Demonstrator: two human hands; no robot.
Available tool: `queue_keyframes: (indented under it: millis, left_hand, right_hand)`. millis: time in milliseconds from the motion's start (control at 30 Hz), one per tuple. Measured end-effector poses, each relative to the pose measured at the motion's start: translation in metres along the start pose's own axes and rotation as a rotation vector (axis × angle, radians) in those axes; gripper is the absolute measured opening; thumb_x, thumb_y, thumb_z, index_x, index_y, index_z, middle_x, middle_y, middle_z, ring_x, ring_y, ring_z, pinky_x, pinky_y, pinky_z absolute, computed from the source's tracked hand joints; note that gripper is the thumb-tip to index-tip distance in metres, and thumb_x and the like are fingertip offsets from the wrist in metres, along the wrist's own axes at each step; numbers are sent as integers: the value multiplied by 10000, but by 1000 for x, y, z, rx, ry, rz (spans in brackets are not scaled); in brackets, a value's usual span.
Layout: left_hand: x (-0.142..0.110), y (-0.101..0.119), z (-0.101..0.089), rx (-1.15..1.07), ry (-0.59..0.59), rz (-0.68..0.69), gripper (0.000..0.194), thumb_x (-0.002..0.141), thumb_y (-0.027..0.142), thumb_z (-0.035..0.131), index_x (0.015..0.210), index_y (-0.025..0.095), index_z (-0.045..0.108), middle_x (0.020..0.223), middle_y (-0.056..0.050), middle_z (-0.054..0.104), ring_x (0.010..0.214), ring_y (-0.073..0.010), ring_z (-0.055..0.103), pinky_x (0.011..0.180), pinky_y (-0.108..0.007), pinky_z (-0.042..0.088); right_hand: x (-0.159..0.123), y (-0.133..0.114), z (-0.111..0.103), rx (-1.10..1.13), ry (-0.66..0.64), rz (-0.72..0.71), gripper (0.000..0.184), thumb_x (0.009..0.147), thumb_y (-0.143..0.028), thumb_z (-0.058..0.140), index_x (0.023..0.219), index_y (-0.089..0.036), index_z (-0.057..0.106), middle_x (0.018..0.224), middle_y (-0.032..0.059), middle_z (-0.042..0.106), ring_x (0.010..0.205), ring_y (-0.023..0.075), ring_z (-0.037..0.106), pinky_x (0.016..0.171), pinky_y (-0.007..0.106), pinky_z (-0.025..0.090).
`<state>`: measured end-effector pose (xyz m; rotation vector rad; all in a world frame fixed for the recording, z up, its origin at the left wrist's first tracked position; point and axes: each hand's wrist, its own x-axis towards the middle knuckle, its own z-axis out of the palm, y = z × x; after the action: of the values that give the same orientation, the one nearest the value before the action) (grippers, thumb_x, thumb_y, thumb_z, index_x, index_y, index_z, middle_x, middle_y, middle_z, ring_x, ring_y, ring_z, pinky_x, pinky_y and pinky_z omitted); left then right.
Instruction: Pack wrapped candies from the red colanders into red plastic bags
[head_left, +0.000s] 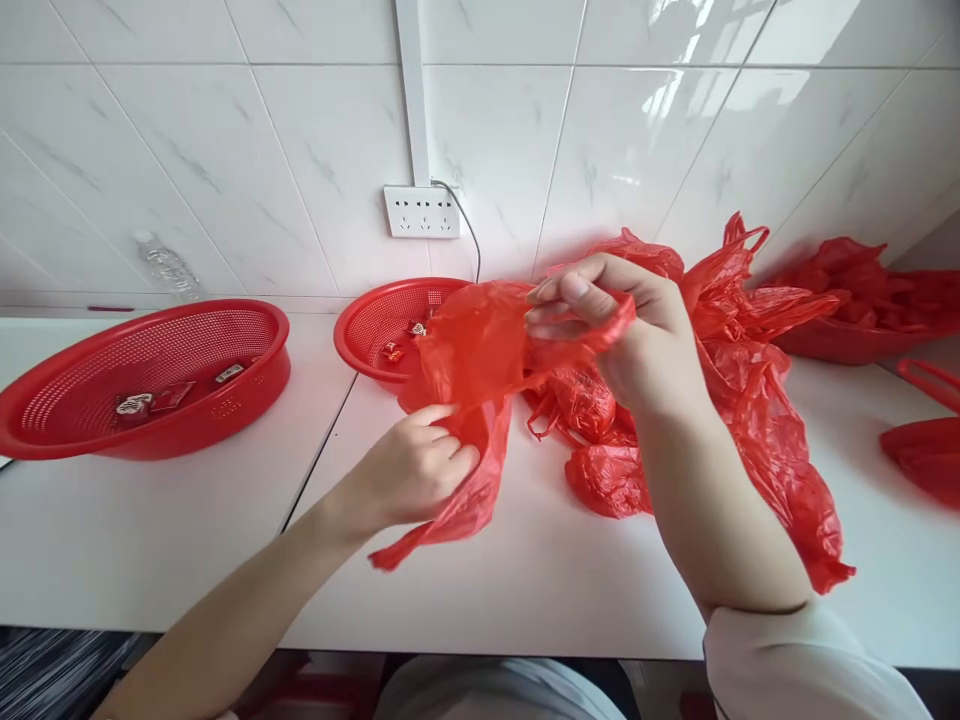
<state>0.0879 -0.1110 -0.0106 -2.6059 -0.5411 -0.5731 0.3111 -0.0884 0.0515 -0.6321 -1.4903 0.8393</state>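
Bag (pixel 476 345) hangs over the table (pixel 555 600), btwn both hands. R hand (pixel 592 305) pinches it up top, thumb to fingers; L hand (pixel 427 460) curls its fingers on it lower down, prob b/c thin plastic flops w/ just 1 hold. More bags (pixel 765 400) lie in a pile by the R arm, prob so they're easy to reach. Small basket (pixel 364 330) sits behind the held bag; big basket (pixel 251 410) is off left. Both have little packs (pixel 172 397) inside, & the sides prob stop them sliding out.
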Motion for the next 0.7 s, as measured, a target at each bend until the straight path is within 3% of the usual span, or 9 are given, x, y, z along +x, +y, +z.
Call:
queue_keyframes:
  millis: [100,200,267,333,400,467,600,700]
  left_hand:
    - [-10,-10,5,29,-159,-232,285,963,293,422,787,184,618,478,27,480,401,-124,401,468,-277,352]
    - [-8,-7,1,-101,-197,-453,251,978,285,388,926,193,616,546,23,542,448,-127,475,473,-263,327]
    - [0,0,-1,-255,-113,-443,219,974,254,396,932,199,603,697,2,615,574,-126,560,550,-254,408]
    - [11,9,3,-333,-24,-326,209,960,197,402,1009,195,605,883,-39,651,750,-148,619,659,-265,474]
    - [22,17,15,-290,35,-203,281,928,105,384,1089,173,604,1016,-86,648,904,-186,628,752,-299,502]
    - [31,24,31,-171,65,-159,321,895,52,377,1099,141,609,1016,-112,647,946,-225,623,786,-345,511]
    - [44,36,50,-19,78,-223,330,870,21,368,1061,103,625,955,-143,653,806,-246,639,637,-368,502]
    - [55,42,49,-182,39,-377,417,880,-3,329,1179,126,588,1052,-145,650,945,-265,638,754,-381,510]
  right_hand:
    - [2,7,-11,0,62,46,220,903,-407,601,813,-206,609,963,28,664,900,169,679,822,341,588]
    - [1,12,-13,-44,73,87,242,881,-452,616,836,-214,610,989,41,659,963,200,671,833,374,588]
    - [-2,13,-9,-28,19,115,249,881,-466,612,876,-217,621,1016,52,659,988,208,667,843,384,588]
    - [-4,13,0,10,-41,128,251,894,-464,596,912,-215,625,1047,63,655,1015,208,658,874,393,578]
    - [-6,11,10,43,-86,127,245,907,-451,582,941,-212,625,1075,69,646,1037,203,645,901,397,567]
    - [-7,8,20,61,-108,123,236,919,-439,569,978,-218,622,1095,67,635,1050,196,629,915,395,557]
    - [-11,4,34,50,-102,110,277,928,-463,550,1090,-246,611,1088,53,625,1074,195,607,945,393,531]
    - [-16,3,40,31,-103,102,361,939,-517,503,1174,-259,596,1124,56,618,1140,214,582,986,414,503]
